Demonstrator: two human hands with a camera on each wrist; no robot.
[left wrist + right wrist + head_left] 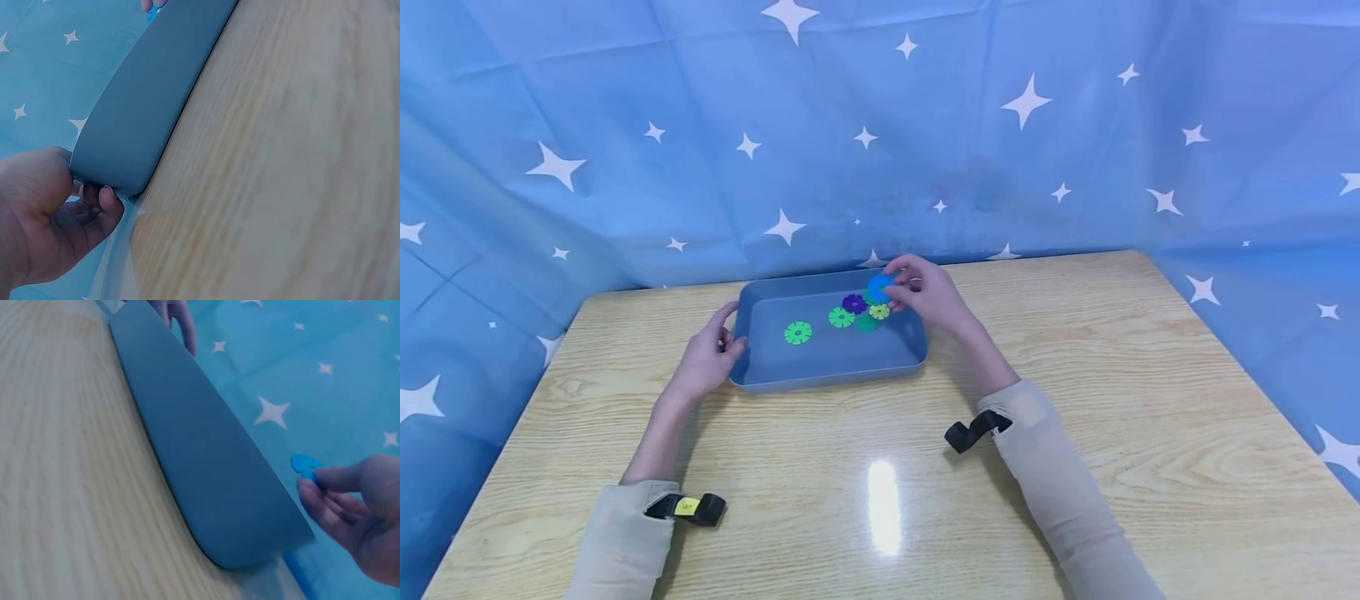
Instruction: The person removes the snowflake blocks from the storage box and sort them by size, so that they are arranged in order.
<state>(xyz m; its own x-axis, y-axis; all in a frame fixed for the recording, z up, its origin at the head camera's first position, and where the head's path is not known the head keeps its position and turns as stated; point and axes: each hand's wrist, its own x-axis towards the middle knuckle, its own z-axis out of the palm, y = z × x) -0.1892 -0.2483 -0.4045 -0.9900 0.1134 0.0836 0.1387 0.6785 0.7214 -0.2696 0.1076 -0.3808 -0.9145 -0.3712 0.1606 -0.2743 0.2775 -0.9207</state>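
Note:
A shallow blue-grey tray (775, 367) lies on the table. My left hand (706, 357) grips its left end, fingers and thumb at the wall, as the left wrist view also shows. Above the tray's right back part, my right hand (927, 293) pinches a blue notched plastic disc (878, 288) between thumb and fingers; in the right wrist view this blue disc (304, 464) is held over the rim. Inside the tray lie a bright green disc (792, 333) on its own and a cluster: another green disc (835, 317), a purple disc (849, 303), a yellow disc (875, 312) and a teal disc (866, 324).
The wooden table (820, 467) extends around the tray on all sides. Behind it hangs a blue cloth (700, 183) with white stars. A black strap mount sits on each sleeve (1037, 433).

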